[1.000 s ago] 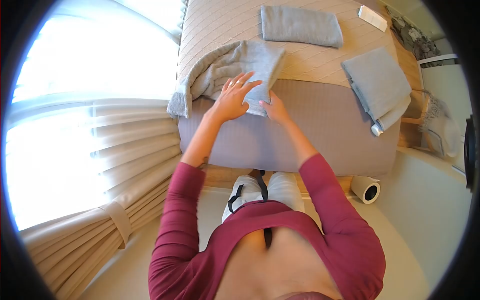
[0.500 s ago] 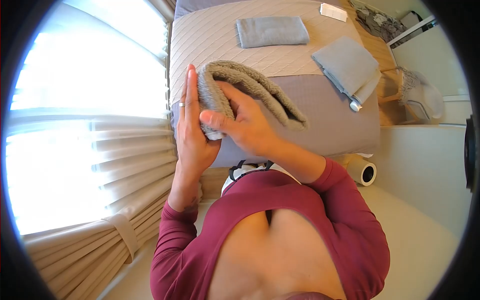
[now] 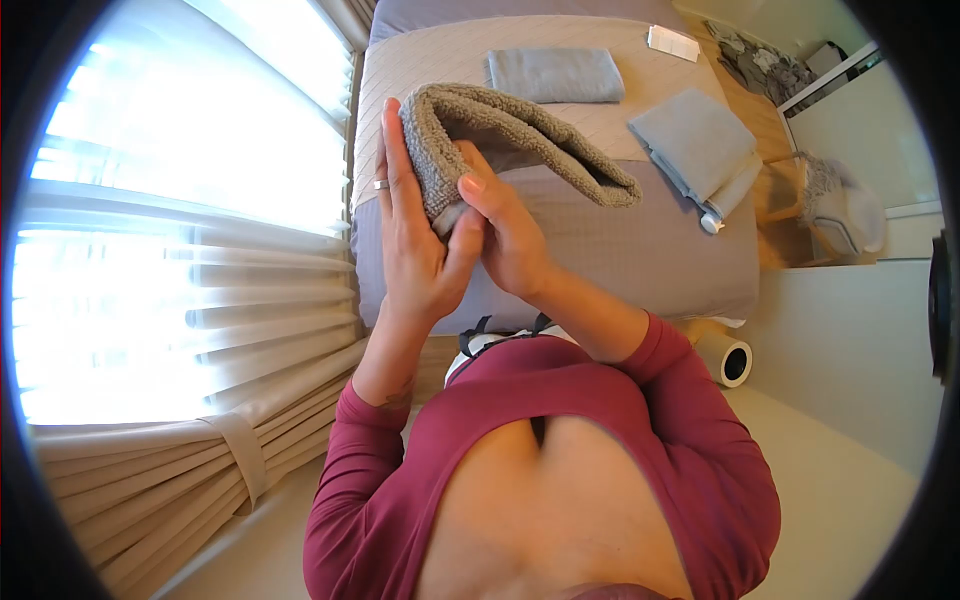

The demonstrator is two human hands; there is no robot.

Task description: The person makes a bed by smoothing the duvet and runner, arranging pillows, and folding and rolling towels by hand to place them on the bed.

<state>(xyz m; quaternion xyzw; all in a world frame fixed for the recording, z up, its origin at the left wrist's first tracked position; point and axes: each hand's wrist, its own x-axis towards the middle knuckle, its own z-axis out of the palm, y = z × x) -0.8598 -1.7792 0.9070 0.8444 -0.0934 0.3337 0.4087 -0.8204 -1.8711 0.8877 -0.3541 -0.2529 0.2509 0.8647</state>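
Note:
A folded grey fleecy cloth (image 3: 520, 125) is held up over the near end of the bed, its loose end reaching out to the right. My left hand (image 3: 415, 240) presses along its left side, with fingers straight up and the thumb near its lower edge. From the right, my right hand (image 3: 505, 225) grips the lower edge of the cloth, some fingers tucked inside the fold. On the bed's beige cover (image 3: 440, 60) lies a folded light grey cloth (image 3: 556, 76). Another folded grey cloth (image 3: 695, 145) rests at the bed's right side, with a small white object (image 3: 711, 223) at its lower corner.
A white packet (image 3: 673, 43) lies at the bed's far right. A cream cylinder (image 3: 725, 360) stands below the bed's near right corner. A chair with a grey cover (image 3: 835, 205) is on the right. Tied curtains (image 3: 235, 455) hang by the window at left.
The grey cloth, earlier spread on the bed, is now lifted and folded between my hands. Since half a second ago, my left thumb has come round in front of its lower edge.

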